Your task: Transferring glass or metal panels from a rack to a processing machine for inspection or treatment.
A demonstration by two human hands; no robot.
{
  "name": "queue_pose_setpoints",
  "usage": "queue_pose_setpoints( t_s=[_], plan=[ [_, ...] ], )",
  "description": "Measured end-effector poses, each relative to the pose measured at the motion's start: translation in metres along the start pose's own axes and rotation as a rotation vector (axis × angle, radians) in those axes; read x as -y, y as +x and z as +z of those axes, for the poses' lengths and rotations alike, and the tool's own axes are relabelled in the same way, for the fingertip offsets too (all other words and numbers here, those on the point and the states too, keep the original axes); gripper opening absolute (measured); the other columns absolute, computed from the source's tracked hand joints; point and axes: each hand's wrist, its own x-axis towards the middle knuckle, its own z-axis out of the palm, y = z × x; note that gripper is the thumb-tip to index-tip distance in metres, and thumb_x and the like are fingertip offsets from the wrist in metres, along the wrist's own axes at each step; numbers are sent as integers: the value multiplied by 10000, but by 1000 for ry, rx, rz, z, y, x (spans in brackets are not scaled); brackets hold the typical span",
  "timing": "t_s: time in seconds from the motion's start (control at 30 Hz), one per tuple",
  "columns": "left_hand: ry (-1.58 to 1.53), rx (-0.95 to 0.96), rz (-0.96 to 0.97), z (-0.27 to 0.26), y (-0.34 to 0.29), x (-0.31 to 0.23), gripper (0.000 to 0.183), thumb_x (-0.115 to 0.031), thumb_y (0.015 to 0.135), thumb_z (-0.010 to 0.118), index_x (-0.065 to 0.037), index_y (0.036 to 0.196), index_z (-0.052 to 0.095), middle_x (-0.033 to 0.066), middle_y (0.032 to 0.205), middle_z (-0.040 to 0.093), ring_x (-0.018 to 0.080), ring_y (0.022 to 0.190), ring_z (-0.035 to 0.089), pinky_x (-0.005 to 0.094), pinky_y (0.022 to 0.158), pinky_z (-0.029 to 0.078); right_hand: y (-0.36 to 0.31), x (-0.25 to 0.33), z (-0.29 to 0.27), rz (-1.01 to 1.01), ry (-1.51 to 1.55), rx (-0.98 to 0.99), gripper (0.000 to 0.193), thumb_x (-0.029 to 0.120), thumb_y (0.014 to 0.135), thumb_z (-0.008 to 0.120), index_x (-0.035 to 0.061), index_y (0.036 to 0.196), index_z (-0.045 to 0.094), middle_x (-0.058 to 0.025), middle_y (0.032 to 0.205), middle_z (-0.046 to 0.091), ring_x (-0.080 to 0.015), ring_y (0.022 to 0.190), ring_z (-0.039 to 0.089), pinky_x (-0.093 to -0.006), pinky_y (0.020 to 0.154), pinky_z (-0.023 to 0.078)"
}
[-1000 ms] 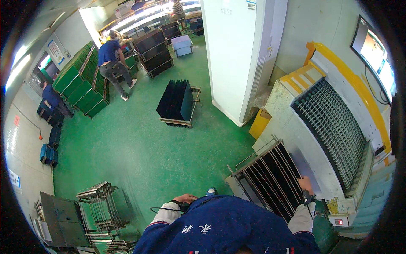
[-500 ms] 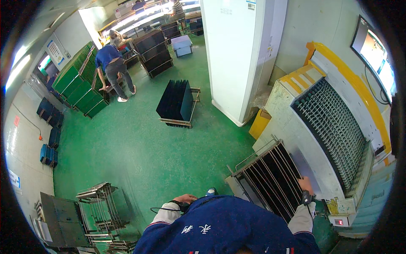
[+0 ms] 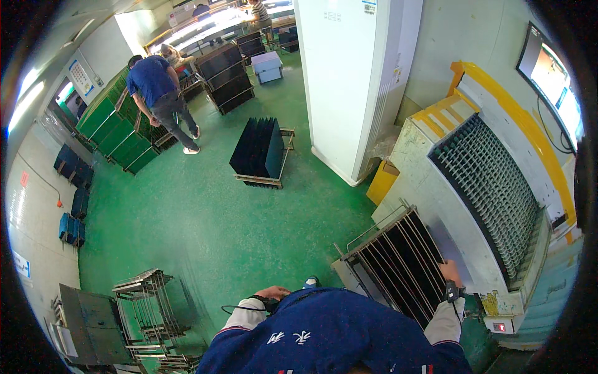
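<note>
My right hand (image 3: 450,272) is at the right edge of a metal rack (image 3: 374,241) that holds dark flat panels (image 3: 405,262) under a row of thin rods. It touches the rack's edge, but its fingertips are too small to make out. At my waist, my left hand (image 3: 273,292) lies against the blue jacket with its fingers stretched out and nothing visible in it. Beside the rack stands a machine (image 3: 492,193) with a sloping bed of rollers.
Ahead on the green floor is another rack of dark panels (image 3: 258,149). Bare metal racks (image 3: 149,305) stand at the lower left. A tall white cabinet (image 3: 339,81) rises ahead. A co-worker (image 3: 156,93) stands by green stacked panels (image 3: 112,134).
The co-worker at the far left has straightened up somewhat and shifted slightly. My hands, the rack and the machine look the same.
</note>
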Motion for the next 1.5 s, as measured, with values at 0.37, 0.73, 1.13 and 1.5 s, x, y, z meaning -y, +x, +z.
queue_pose_setpoints(
  t_s=[0.37, 0.73, 1.13, 1.5],
  plan=[
    [89, -34, -34, 8, -12, -15, 443, -327, 784, 632, -37, 1114, 576, 68, 1094, 597, 197, 971, 544, 333, 844, 421, -4, 1, -2, -27, -19, -21, 316, 282, 750, 637, 1, 894, 637, -215, 816, 630, -342, 790, 615, -388, 668, 460],
    [102, 53, 109, 2, -6, 5, 411, -290, 780, 635, -46, 1104, 571, 102, 1139, 562, 216, 1018, 527, 337, 869, 408, -29, 39, -19, 7, -22, -13, 290, 280, 749, 604, 11, 847, 647, -160, 705, 631, -257, 658, 616, -367, 593, 439],
    [12, -6, 2, 3, -3, 4, 419, -349, 795, 624, -41, 1078, 595, 48, 1061, 607, 179, 932, 560, 332, 817, 430, 0, 0, -1, 1, -34, 4, 314, 295, 746, 628, 24, 905, 645, -195, 817, 637, -311, 781, 622, -385, 678, 463],
    [147, -13, 59, 10, -20, -15, 450, -378, 800, 613, -46, 1101, 589, 48, 1041, 617, 175, 927, 552, 329, 807, 434, 1, -5, 3, -19, 1, -9, 326, 310, 730, 644, 16, 872, 648, -203, 792, 633, -344, 776, 615, -387, 661, 460]
  ],
)
